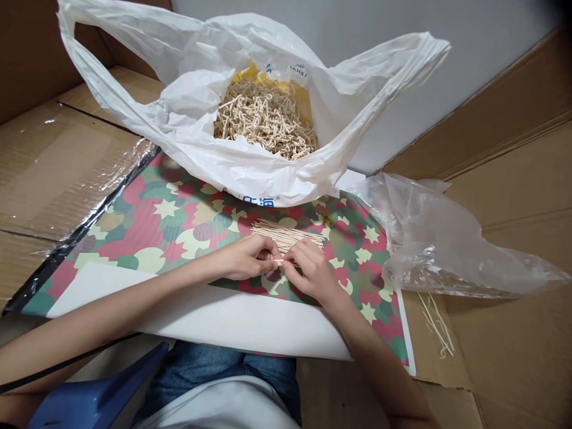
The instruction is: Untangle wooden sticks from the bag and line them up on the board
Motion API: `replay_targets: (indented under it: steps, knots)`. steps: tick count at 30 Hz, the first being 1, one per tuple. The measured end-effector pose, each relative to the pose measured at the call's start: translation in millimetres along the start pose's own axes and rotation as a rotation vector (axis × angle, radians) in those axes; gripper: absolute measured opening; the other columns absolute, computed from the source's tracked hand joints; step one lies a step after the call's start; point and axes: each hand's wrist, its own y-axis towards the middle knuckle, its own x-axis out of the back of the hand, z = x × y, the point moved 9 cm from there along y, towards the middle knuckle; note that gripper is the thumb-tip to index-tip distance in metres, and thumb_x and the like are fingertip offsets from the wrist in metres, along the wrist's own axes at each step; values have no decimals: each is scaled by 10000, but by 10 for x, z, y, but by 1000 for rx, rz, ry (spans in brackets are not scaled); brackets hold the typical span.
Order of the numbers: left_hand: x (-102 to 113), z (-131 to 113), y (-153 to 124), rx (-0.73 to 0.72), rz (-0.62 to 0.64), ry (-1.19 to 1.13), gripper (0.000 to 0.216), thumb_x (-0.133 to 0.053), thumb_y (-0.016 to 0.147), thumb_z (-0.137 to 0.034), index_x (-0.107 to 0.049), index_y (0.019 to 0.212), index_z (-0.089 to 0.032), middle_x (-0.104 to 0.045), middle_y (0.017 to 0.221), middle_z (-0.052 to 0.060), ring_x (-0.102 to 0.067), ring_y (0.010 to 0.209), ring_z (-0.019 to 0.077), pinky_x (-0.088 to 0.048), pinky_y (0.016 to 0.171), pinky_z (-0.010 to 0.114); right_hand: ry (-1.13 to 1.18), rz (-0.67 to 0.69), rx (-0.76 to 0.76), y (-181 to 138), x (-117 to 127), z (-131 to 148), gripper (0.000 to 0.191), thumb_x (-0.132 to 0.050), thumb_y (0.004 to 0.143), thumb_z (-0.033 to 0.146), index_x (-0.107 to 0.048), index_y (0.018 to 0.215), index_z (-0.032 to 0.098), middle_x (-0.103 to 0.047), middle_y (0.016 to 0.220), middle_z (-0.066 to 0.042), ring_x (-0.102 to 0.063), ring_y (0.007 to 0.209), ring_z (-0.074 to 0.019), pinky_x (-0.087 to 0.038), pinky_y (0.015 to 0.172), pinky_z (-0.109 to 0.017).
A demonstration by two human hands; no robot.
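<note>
My left hand (250, 256) and my right hand (310, 271) meet over the camouflage-patterned sheet (196, 238), fingertips pinched close together. Between them shows a short piece of a thin pale strand (279, 261), gripped from both sides; most of it is hidden by the fingers. Just beyond the hands lies a bundle of straight, thin pale sticks (288, 233), side by side on the sheet. Farther back stands a white plastic bag (187, 131), its mouth wide open. Inside is a heap of pale, bent and looped strands (266, 116).
A crumpled clear plastic bag (447, 244) lies at the right. Several loose strands (440, 328) rest on cardboard (491, 345) below it. Cardboard panels (67, 155) flank the left side, and a white sheet edge (223, 316) curls up near my lap.
</note>
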Motion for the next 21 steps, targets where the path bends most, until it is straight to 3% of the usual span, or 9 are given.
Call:
replay_targets:
  steps: [5, 9, 12, 16, 21]
  knots:
    - [32, -107, -29, -99, -90, 175, 259, -435, 832, -347, -565, 842, -124, -590, 677, 31, -505, 602, 121, -345, 525, 202, 355, 11, -303, -35, -62, -281, 147, -483, 783, 205, -436, 644, 199, -483, 613, 15, -440, 603, -133, -345, 577, -261]
    - [103, -322, -105, -281, -224, 397, 243, -414, 849, -319, -574, 858, -136, -570, 776, 51, -508, 724, 146, -362, 623, 231, 735, 77, -565, -125, -238, -459, 147, -502, 767, 243, -450, 638, 195, -472, 572, 41, -429, 537, -108, -324, 517, -233]
    - [136, -520, -208, -458, -353, 643, 175, -454, 822, -278, -561, 878, -152, -536, 868, 62, -481, 812, 172, -336, 696, 275, 991, 106, -623, -156, -324, -433, 137, -487, 762, 224, -459, 633, 188, -490, 595, 35, -455, 568, -106, -337, 534, -226]
    - [34, -652, -292, -627, -387, 923, 117, -446, 812, -226, -548, 800, -171, -525, 805, 47, -452, 753, 169, -279, 648, 299, 1185, 156, -652, -179, -393, -369, 128, -461, 737, 163, -462, 611, 185, -484, 583, 28, -440, 571, -105, -335, 549, -228]
    - [-38, -673, -293, -671, -373, 944, 91, -483, 763, -226, -528, 719, -159, -518, 699, 28, -433, 669, 156, -273, 607, 296, 1241, 259, -626, -173, -440, -292, 164, -436, 787, 207, -474, 629, 191, -485, 598, 9, -458, 583, -123, -363, 577, -250]
